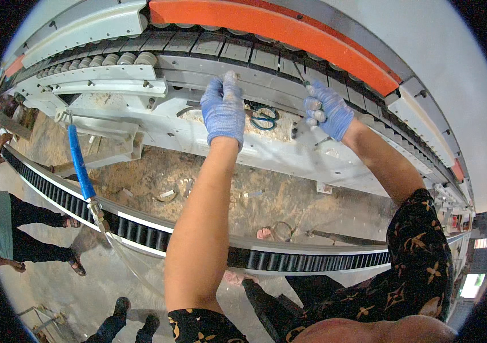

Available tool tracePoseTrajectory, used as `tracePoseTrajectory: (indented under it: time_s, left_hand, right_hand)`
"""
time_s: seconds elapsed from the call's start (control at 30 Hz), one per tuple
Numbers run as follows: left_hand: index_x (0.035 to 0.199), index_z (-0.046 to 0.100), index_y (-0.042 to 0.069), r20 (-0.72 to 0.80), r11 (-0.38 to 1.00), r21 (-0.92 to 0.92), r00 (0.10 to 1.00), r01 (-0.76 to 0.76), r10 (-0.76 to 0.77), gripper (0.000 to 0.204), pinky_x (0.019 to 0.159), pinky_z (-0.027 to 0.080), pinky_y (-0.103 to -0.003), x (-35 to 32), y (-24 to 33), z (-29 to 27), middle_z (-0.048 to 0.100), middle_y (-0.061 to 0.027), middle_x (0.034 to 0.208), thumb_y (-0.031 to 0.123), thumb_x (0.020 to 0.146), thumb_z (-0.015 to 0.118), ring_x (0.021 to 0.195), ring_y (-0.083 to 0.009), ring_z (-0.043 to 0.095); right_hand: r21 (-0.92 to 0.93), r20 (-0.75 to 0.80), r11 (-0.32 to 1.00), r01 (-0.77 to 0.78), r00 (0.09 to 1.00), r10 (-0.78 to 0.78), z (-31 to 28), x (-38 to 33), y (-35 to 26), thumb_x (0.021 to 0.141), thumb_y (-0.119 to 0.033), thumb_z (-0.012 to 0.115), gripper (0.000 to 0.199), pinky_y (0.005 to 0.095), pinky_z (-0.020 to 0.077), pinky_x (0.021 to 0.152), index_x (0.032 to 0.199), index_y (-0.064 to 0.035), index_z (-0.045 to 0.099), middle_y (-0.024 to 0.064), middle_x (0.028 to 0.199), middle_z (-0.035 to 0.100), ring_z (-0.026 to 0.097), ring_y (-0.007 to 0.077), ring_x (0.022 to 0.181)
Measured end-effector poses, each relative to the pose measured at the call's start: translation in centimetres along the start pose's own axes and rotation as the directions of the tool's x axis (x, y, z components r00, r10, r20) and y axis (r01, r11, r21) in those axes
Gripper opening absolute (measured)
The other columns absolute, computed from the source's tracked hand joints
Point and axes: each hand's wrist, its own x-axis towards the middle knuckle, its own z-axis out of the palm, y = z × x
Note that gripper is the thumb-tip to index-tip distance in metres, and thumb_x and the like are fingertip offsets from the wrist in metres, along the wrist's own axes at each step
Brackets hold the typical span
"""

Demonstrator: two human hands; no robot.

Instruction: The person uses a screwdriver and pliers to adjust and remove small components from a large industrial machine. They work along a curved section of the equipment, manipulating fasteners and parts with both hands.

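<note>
My left hand (223,111), in a blue knitted glove with pale fingertips, is at the near grey rail (260,80) of a curved slat conveyor. Its fingers are curled in and the thumb side points up; anything in them is hidden. My right hand (330,111), in a matching glove, is closed around a thin dark rod-like tool (299,72). The tool slants up and left over the conveyor slats (266,55). Between my hands, scissors with dark blue handles (264,118) lie on the dusty ledge (280,132) of the white frame.
An orange guard (277,35) curves along the far side. A blue air gun with a hose (80,163) hangs at the left. Behind my forearms runs a curved black roller track (289,261). People stand at the lower left, one with dark trousers (35,211).
</note>
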Motion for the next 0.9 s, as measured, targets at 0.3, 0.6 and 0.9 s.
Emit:
tracePoseTrajectory:
  time_s: [0.3,0.6,0.9]
  left_hand:
    - [0.079,0.058,0.0,0.005,0.999,-0.045,1.0,-0.012,0.012,0.031,0.055,0.038,-0.026,0.5,-0.7,-0.6,0.051,-0.0015,0.065,0.029,0.09,0.053,0.059,-0.0087,0.042]
    - [0.08,0.058,0.0,-0.01,1.0,0.007,1.0,-0.03,0.03,0.032,0.055,0.039,-0.026,0.4,-0.7,-0.5,0.05,-0.0019,0.064,0.03,0.09,0.053,0.059,-0.0093,0.041]
    - [0.085,0.06,0.0,-0.002,1.0,0.024,1.0,-0.009,0.009,0.031,0.058,0.039,-0.026,0.3,-0.3,-0.4,0.052,-0.003,0.067,0.03,0.09,0.053,0.061,-0.0096,0.042]
  right_hand:
    - [0.527,0.308,0.848,-0.062,0.944,-0.122,-1.3,1.7,3.1,0.092,-0.023,0.046,0.019,0.0276,0.0332,0.047,0.073,-0.0189,0.045,-0.0061,0.049,0.038,0.034,0.0082,0.035]
    - [0.177,0.019,0.943,0.283,0.957,-0.291,-1.6,0.2,4.9,0.09,-0.022,0.049,0.011,0.0297,0.0363,0.048,0.1,-0.0165,0.048,-0.004,0.052,0.037,0.034,0.0102,0.038]
    - [-0.086,-0.183,0.994,0.063,0.98,-0.078,-2.4,0.5,1.6,0.09,-0.023,0.049,0.016,0.0309,0.0349,0.044,0.106,-0.0203,0.048,-0.0039,0.056,0.039,0.034,0.0091,0.038]
